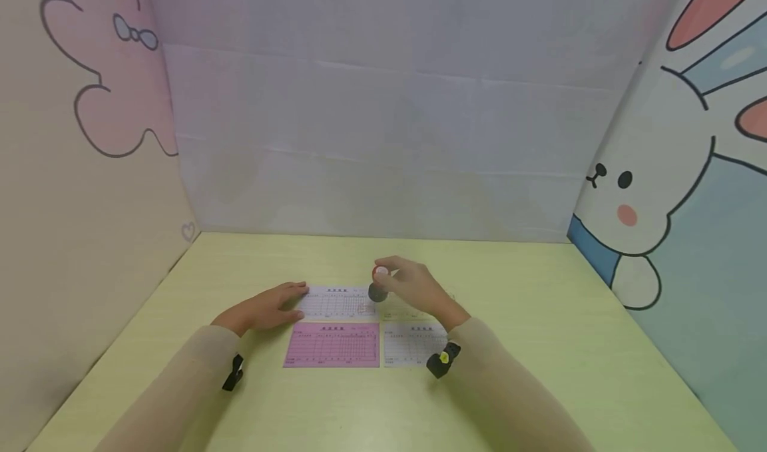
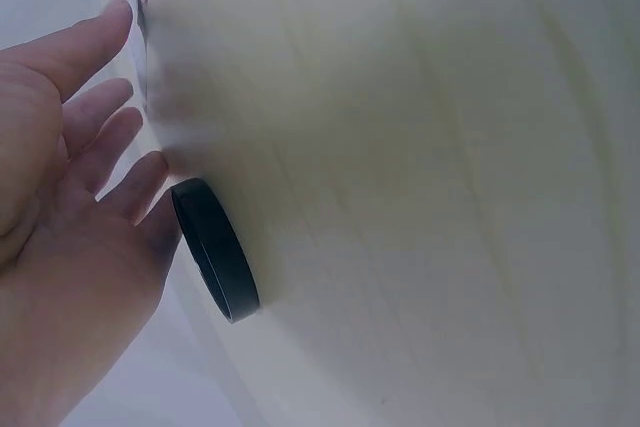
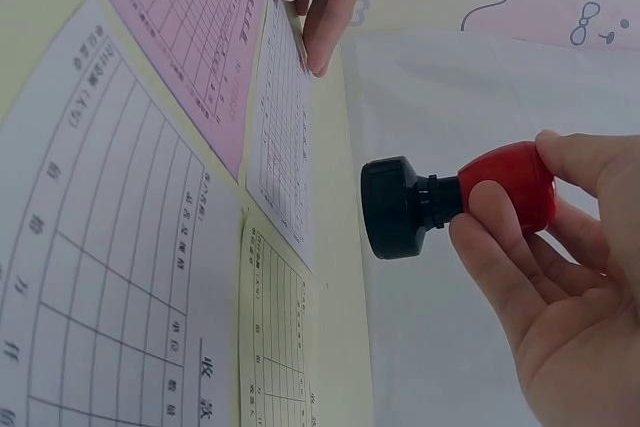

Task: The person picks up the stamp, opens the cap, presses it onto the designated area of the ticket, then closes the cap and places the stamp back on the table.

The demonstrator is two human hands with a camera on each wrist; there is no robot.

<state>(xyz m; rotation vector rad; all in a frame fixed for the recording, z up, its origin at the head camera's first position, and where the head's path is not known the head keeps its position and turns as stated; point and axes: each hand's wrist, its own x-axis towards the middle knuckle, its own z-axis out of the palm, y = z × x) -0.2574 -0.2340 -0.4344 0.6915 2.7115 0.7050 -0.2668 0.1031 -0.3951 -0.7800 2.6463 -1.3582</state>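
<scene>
My right hand (image 1: 416, 285) grips a self-inking style stamp by its red knob (image 3: 510, 187), with the wide black base (image 3: 390, 207) hanging down. In the head view the base overlaps the right end of the upper-left white form (image 1: 335, 302). Faint reddish marks show on that form near its right end. My left hand (image 1: 269, 307) lies with fingers extended at the same form's left edge. In the left wrist view, a dark ring-shaped piece (image 2: 215, 252) shows beside the little finger.
Below lies a pink form (image 1: 332, 345), with another white form (image 1: 410, 345) to its right. A pale yellow form (image 3: 270, 332) is partly hidden under my right hand. They all lie on a light yellow table (image 1: 509, 292) backed by a white wall (image 1: 389, 139).
</scene>
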